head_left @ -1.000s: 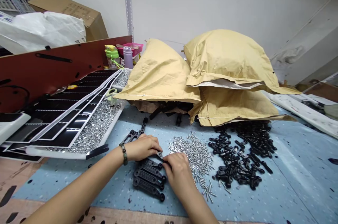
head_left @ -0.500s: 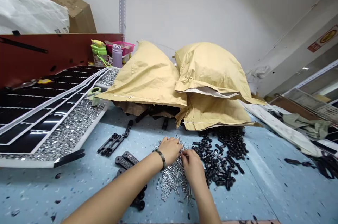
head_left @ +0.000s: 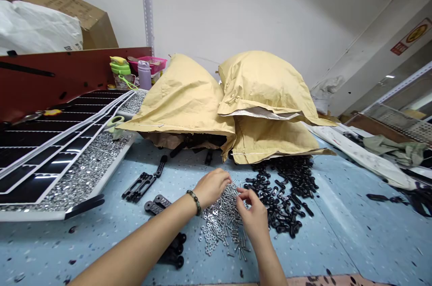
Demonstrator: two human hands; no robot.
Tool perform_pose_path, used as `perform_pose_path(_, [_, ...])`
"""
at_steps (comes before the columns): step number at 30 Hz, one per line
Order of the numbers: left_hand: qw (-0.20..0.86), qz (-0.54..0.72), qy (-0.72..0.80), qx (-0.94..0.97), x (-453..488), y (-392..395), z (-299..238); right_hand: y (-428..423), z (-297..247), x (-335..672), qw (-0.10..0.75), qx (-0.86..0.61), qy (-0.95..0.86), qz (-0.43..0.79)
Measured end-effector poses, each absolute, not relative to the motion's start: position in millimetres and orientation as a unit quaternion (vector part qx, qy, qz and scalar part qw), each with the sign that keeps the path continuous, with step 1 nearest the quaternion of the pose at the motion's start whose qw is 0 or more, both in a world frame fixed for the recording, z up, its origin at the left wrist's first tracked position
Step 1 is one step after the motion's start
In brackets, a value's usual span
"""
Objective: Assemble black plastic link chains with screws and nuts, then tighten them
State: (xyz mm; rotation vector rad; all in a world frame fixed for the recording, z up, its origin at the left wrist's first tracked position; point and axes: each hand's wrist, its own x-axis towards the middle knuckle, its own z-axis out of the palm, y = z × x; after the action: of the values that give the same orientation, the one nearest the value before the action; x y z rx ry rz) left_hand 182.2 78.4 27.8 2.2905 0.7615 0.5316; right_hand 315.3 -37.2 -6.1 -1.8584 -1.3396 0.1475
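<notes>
My left hand, with a bead bracelet on its wrist, hovers with curled fingers over a pile of small silver screws and washers. My right hand is beside it, its fingertips pinched together above the same pile; what they hold is too small to name. A stack of black perforated plastic bars lies under my left forearm. A heap of small black plastic links spreads just right of my right hand.
Tan paper sacks lie behind the piles on the blue speckled tabletop. At left, a white tray holds silver nuts and black strips. More black bars, bottles, a cardboard box and a red board stand beyond.
Both hands left the stack of black bars and moved right to the screw pile. Since half a second ago they have lifted slightly above it, the right hand pinching.
</notes>
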Motion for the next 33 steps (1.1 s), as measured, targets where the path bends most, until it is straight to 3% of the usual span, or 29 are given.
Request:
perform_pose_path(8, [0.386, 0.234, 0.366, 0.814, 60.9, 72.3, 50.7, -32.5, -4.3, 304.0, 0.413, -0.732, -0.533, 0.100])
perform_pose_path(12, [0.434, 0.235, 0.437, 0.752, 15.4, 48.2, 38.8, -22.6, 2.8, 270.3, 0.438, -0.654, -0.591, 0.179])
perform_pose_path(17, [0.361, 0.236, 0.404, 0.807, 13.4, 27.3, 18.9, -9.8, 4.8, 211.6, 0.393, -0.558, -0.696, 0.222])
perform_pose_path(23, [0.284, 0.264, 0.419, 0.821, 23.2, 20.0, 2.0, -4.7, -0.3, 192.7, 0.275, -0.537, -0.792, 0.092])
perform_pose_path(27, [0.237, 0.279, 0.427, 0.827, 25.6, 15.2, -4.9, -4.8, -0.2, 195.2, 0.264, -0.495, -0.827, 0.039])
perform_pose_path(33, [0.158, 0.275, 0.424, 0.848, 23.6, 10.0, -4.3, -5.4, 0.1, 194.0, 0.252, -0.544, -0.798, 0.065])
